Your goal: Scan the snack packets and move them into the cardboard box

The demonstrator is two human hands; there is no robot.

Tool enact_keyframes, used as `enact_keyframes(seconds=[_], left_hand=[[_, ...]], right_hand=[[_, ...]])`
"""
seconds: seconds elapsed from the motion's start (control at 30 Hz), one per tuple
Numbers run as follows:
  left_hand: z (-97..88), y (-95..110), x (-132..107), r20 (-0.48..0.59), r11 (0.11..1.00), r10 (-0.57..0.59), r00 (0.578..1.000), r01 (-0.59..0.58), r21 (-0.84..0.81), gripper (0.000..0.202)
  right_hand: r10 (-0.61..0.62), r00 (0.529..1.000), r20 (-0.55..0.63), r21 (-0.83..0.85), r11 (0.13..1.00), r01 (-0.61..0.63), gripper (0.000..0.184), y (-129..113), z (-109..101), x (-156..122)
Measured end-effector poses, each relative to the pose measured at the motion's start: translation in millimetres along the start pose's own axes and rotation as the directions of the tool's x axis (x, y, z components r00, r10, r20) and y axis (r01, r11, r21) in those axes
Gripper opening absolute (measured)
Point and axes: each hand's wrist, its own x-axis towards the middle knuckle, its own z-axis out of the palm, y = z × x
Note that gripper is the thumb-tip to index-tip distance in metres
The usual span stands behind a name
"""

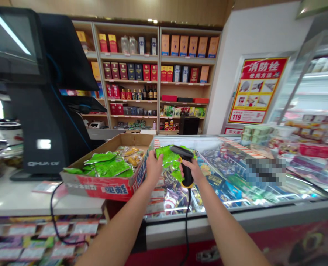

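My left hand (pixel 155 165) is closed on the left edge of a shiny green snack packet (pixel 166 157). In my right hand (pixel 193 170) is a black barcode scanner (pixel 186 159) with yellow trim, its handle wrapped by my fingers and its head over the packet's right part. A black cable (pixel 187 218) hangs from the handle. Both hands are above the glass top of a chest freezer (pixel 177 218). Left of my left hand, an open cardboard box (pixel 97 186) holds several similar green packets (pixel 108 165) and some yellow-orange packets (pixel 132 155).
A black checkout terminal (pixel 42 129) stands on the white counter (pixel 3 199) at the left. Green cartons (pixel 256 133) and other goods sit at the freezer's right. Behind are shelves (pixel 136 81) of boxed bottles and a red fire-hydrant sign (pixel 256 88).
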Motion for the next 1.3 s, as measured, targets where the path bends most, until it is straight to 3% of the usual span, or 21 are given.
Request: enact_keyframes(seconds=[0.13,0.23,0.33,0.43,0.5,0.6,0.7,0.8,0.9,1.0,1.07,1.13,1.23,1.3], left_hand=[[-50.0,37.0,12.9,-0.068,0.985,0.130,0.989,-0.120,0.127,0.011],[-94.3,49.7,27.0,-0.180,0.961,0.170,0.969,-0.123,0.247,0.013],[-133.3,45.7,38.8,-0.286,0.939,0.173,0.942,-0.070,0.336,0.014],[-161.1,31.0,46.6,-0.334,0.924,0.140,0.932,-0.002,0.383,0.015],[-172.0,20.3,49.5,-0.329,0.908,0.120,0.937,0.031,0.419,0.018],[-176.2,11.5,49.9,-0.346,0.860,0.127,0.930,0.071,0.505,0.044],[-166.3,17.0,43.5,-0.354,0.833,0.202,0.913,0.031,0.553,0.064],[-143.4,32.2,29.3,-0.277,0.848,0.372,0.886,-0.202,0.490,0.057],[-107.4,44.0,10.9,-0.165,0.823,0.521,0.838,-0.442,0.357,0.044],[-60.7,43.4,-4.1,0.025,0.798,0.561,0.827,-0.548,0.251,0.035],[-27.8,35.7,-9.2,0.207,0.808,0.487,0.848,-0.528,0.261,0.032],[2.3,23.3,-10.2,0.360,0.814,0.311,0.880,-0.442,0.376,0.030],[35.3,-3.3,-7.1,0.416,0.743,0.021,0.909,-0.293,0.602,0.038],[47.1,-24.0,-4.8,0.390,0.687,-0.081,0.917,-0.232,0.689,0.046]], right_hand=[[-0.019,0.996,0.082,0.000,1.000,0.019,0.034,-23.4,27.9,0.8],[-0.027,0.985,0.170,-0.003,1.000,0.028,0.031,-33.4,56.1,5.3],[-0.017,0.966,0.257,-0.039,0.999,0.028,0.029,-34.5,87.5,11.6],[0.003,0.946,0.324,-0.094,0.995,0.029,0.027,-31.9,116.5,16.2],[0.015,0.937,0.350,-0.118,0.993,0.029,0.029,-30.7,131.1,17.4],[0.003,0.926,0.378,-0.135,0.990,0.052,0.033,-29.8,142.2,17.1],[-0.011,0.930,0.367,-0.148,0.987,0.070,0.035,-28.8,139.1,16.5],[-0.019,0.959,0.284,-0.119,0.991,0.055,0.030,-26.9,121.3,16.9],[-0.025,0.987,0.160,-0.073,0.997,0.037,0.026,-23.4,88.2,18.6],[-0.026,1.000,-0.016,-0.063,0.998,0.025,0.028,-17.1,45.6,20.3],[-0.032,0.991,-0.129,-0.055,0.998,0.025,0.030,-10.5,18.7,20.5],[-0.042,0.978,-0.202,-0.038,0.999,0.035,0.030,-2.2,-2.6,19.7],[-0.054,0.962,-0.266,-0.009,0.999,0.054,0.031,11.7,-21.1,17.3],[-0.050,0.956,-0.290,-0.001,0.999,0.052,0.030,19.2,-26.1,15.5]])
